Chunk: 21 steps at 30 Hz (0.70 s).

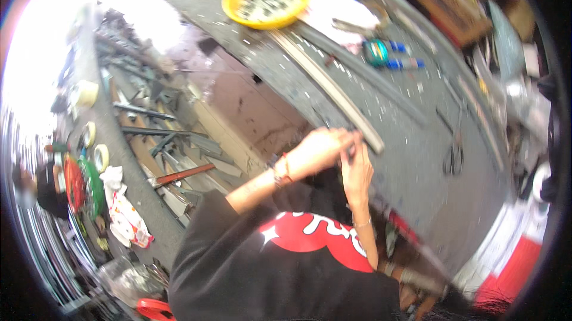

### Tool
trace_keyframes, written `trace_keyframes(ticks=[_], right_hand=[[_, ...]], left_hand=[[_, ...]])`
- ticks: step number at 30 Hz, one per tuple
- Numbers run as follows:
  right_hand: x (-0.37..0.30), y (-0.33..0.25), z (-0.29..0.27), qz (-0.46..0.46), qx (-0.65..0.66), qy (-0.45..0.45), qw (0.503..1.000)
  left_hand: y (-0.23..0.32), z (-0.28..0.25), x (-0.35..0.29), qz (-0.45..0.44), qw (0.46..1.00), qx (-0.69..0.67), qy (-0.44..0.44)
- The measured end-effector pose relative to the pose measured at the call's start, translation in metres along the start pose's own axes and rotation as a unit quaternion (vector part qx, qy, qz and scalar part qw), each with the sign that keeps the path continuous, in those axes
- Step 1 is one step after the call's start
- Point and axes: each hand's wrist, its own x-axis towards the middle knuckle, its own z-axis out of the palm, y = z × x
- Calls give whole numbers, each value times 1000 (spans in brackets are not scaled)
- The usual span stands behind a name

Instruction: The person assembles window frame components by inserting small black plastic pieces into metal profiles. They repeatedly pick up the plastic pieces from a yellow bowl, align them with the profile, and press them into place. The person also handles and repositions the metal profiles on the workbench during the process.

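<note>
My left hand [322, 149] and my right hand [357, 173] meet fingertip to fingertip over the near edge of the grey worktable [417, 190]. Their fingers are pinched together around something small and dark, too blurred to name. Just beyond them lies a long pale strip [330, 92], its near end close to my right fingers. At the strip's far end stands a yellow basin [231, 0] with many small pale and dark pieces in it.
A green tape measure [375, 52] and blue-handled tools [406, 64] lie on the table. Scissors [454, 157] rest farther right. To the left, offcuts of metal profile [170, 133] fill a bin beside tape rolls [101, 157]. A cardboard box [444, 2] stands back right.
</note>
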Motion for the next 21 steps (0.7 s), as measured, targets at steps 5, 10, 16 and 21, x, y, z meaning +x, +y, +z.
trace_keyframes(ticks=[5,10,16,21], right_hand=[[27,19,10,-60,-2,-3,998],[41,41,0,-84,202,-48,974],[48,52,-16,-79,274,-139,948],[51,55,-15,-131,243,-143,950]], left_hand=[[-8,27,4,13,999,45,-6],[-25,44,15,-20,999,-32,9],[-41,62,24,36,991,-70,110],[-38,84,21,53,956,139,252]])
